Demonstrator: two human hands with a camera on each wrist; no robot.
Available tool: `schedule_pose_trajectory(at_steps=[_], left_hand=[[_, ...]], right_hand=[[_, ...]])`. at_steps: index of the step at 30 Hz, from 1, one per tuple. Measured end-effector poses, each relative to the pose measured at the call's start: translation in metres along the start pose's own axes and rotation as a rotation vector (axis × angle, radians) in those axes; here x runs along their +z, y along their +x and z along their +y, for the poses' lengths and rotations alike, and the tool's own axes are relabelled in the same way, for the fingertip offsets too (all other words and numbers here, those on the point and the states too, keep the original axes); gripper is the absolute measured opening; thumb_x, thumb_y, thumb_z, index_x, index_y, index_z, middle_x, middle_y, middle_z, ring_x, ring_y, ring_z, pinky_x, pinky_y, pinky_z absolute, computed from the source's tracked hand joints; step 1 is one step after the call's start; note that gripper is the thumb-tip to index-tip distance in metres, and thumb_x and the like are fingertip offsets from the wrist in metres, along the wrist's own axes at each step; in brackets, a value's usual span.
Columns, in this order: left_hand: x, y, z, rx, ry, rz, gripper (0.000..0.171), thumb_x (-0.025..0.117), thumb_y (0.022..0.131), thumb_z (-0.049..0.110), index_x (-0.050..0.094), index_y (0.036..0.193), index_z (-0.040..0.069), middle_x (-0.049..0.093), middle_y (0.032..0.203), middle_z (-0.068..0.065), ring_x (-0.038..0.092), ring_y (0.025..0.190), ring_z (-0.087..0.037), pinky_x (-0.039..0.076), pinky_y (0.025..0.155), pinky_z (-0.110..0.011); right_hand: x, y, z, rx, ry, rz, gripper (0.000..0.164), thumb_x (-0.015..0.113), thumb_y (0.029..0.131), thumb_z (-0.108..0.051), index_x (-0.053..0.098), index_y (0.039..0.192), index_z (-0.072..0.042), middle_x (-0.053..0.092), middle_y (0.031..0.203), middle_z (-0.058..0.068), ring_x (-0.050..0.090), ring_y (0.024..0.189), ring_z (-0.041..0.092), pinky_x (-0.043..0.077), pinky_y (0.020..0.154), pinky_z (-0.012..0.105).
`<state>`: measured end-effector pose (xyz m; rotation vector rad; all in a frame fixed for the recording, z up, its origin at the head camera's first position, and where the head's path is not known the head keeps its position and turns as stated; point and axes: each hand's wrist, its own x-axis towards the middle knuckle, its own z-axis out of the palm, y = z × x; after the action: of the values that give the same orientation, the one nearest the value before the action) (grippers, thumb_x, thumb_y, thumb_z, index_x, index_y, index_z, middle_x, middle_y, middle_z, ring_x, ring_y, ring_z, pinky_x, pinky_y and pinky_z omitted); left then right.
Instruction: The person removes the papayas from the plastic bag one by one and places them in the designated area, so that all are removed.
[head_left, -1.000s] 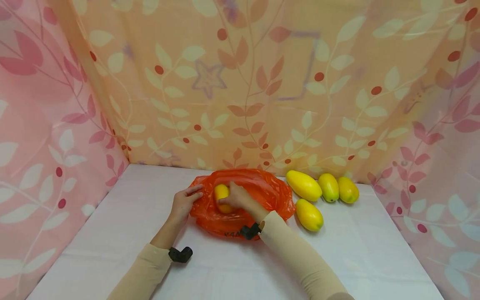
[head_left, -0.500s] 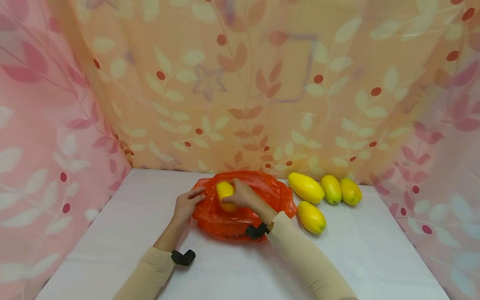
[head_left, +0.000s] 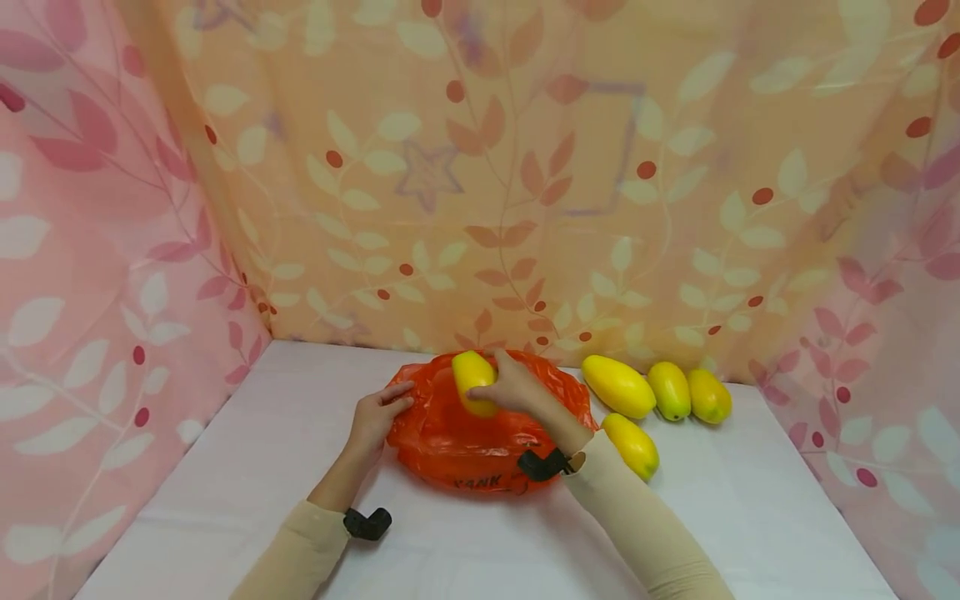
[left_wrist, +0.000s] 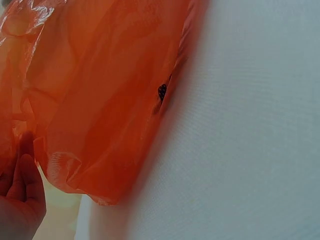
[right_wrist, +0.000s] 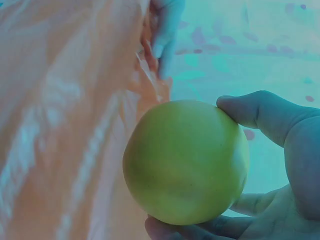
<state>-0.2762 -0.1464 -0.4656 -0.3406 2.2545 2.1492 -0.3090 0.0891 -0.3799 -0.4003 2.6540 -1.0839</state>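
A yellow mango (head_left: 474, 379) is in my right hand (head_left: 517, 390), thumb on one side and fingers on the other, above the mouth of an orange-red plastic bag (head_left: 442, 457). Close up in the right wrist view, the mango (right_wrist: 185, 162) shows its round end, with the bag (right_wrist: 60, 125) beside it. My left hand (head_left: 371, 425) holds the bag's left rim between thumb and fingers. In the left wrist view, the fingers of that hand (left_wrist: 22, 200) lie against the thin plastic, partly behind it.
To the right of the bag, several more mangoes lie on the white tabletop (head_left: 720, 500): a long one (head_left: 618, 387), two along the back and a nearer one (head_left: 632, 447) partly behind my right sleeve. A floral curtain (head_left: 420, 183) closes off the back and sides.
My right hand has lifted the mango from down in the bag, up and to the right, over its opening. The left hand stays at the bag's rim.
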Motion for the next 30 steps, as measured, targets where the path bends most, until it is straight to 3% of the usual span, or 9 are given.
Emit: schedule_pose_trajectory(at_steps=[8,22,30], left_hand=[[0.001,0.001,-0.001,-0.005,-0.016,0.001,0.039,0.060,0.094,0.009,0.060,0.133,0.005,0.045,0.149,-0.015,0.040,0.139,-0.029,0.040,0.113,-0.044],[0.002,-0.004,0.003,-0.046,-0.033,-0.016,0.037,0.058,0.097,0.012,0.060,0.133,0.008,0.047,0.147,-0.013,0.048,0.131,-0.028,0.042,0.111,-0.042],[0.003,-0.004,0.004,-0.029,-0.040,-0.020,0.037,0.057,0.097,0.010,0.059,0.134,0.005,0.047,0.147,-0.014,0.047,0.133,-0.028,0.041,0.112,-0.043]], right_hand=[[-0.015,-0.011,0.003,-0.062,0.094,0.003,0.073,0.076,0.082,-0.030,0.040,0.143,-0.013,0.055,0.128,0.013,0.058,0.102,0.026,0.054,0.084,0.037],[-0.039,-0.024,0.011,-0.053,0.105,0.020,0.077,0.075,0.083,-0.033,0.036,0.146,-0.012,0.050,0.139,0.016,0.058,0.108,0.030,0.054,0.085,0.037],[-0.055,-0.033,0.022,-0.083,0.128,0.028,0.080,0.075,0.084,-0.030,0.033,0.148,-0.009,0.050,0.132,0.020,0.057,0.108,0.032,0.056,0.083,0.037]])
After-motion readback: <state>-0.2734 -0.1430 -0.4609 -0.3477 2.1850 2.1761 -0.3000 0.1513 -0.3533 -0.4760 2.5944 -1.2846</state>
